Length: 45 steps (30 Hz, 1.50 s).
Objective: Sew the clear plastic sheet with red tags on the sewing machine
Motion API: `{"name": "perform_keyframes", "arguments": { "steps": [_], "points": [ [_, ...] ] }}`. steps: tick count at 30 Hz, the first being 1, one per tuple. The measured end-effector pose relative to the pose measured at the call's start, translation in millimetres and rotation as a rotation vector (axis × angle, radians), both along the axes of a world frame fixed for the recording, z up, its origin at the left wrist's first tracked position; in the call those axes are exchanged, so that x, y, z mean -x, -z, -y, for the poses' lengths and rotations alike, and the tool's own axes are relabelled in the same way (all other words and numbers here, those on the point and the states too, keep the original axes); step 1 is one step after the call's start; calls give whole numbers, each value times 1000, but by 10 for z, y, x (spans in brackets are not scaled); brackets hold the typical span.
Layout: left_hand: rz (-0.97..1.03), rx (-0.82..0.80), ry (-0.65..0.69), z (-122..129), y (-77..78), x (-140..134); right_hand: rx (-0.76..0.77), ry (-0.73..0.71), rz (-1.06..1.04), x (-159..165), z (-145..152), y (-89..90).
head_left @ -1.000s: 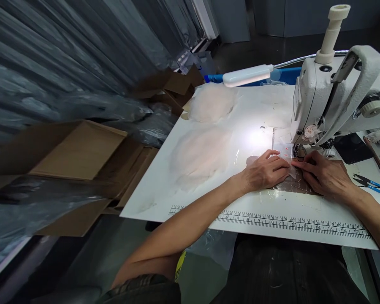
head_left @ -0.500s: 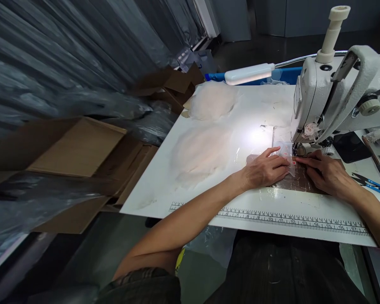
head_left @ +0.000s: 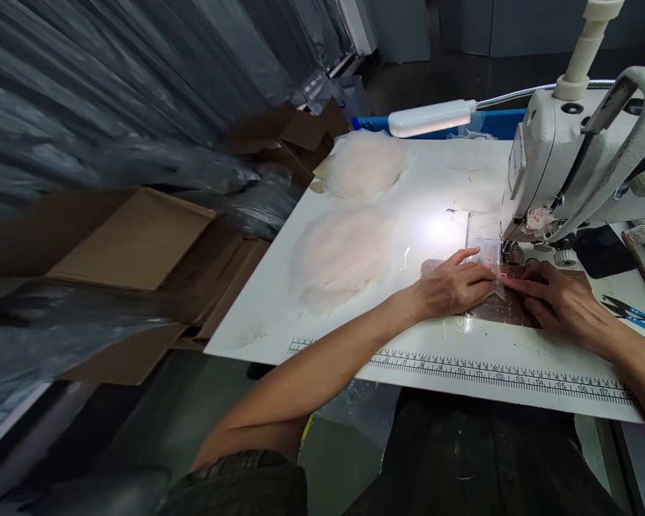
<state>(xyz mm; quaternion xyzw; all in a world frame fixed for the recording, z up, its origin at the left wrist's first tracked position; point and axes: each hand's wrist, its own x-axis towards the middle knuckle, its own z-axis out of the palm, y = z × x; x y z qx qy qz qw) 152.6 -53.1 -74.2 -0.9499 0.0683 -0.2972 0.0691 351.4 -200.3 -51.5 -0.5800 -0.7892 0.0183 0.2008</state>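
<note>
A small piece of sheer whitish fabric (head_left: pixel 488 251) with reddish spots lies beside the presser foot (head_left: pixel 506 252) of a white sewing machine (head_left: pixel 537 154). My left hand (head_left: pixel 456 285) rests flat on the fabric, fingers stretched toward the needle area. From the other side, my right hand (head_left: pixel 562 297) reaches in with its index finger extended, the tip touching the fabric's right edge. Its thumb is apart from that finger, and the remaining fingers are partly hidden. Beneath both hands is a shiny brown plate (head_left: pixel 508 309) on the white table (head_left: pixel 430 344).
Two piles of pale pink sheer fabric, a near pile (head_left: pixel 344 258) and a far pile (head_left: pixel 365 165), lie to the left. Blue-handled thread snips (head_left: pixel 637 315) and a black pad (head_left: pixel 600 251) are at right. Cardboard boxes (head_left: pixel 132 240) stand beyond the left edge. A lamp (head_left: pixel 433 118) hangs behind.
The view has shifted slightly, so the machine appears farther right. My right index finger now lies a little lower against the fabric edge. My left hand keeps its place on the fabric.
</note>
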Motion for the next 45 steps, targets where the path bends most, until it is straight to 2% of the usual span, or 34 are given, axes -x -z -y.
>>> {"name": "perform_keyframes", "arguments": {
  "steps": [4, 11, 17, 23, 37, 45],
  "points": [
    [39, 2, 9, 5, 13, -6, -11, -56, 17, 31, 15, -2],
    [-43, 89, 2, 11, -82, 17, -19, -30, 83, 69, 9, 11],
    [-29, 162, -162, 24, -69, -11, -28, -2, 114, 97, 20, 14],
    [-97, 155, -173, 26, -11, -25, -97, -18, 116, 122, 25, 7],
    [-137, 100, -200, 40, -65, -17, -97, -11, 81, 102, 30, 39],
    [-226, 103, -225, 40, -83, -3, -110, -8, 81, 115, 34, 56]
  ]
}}
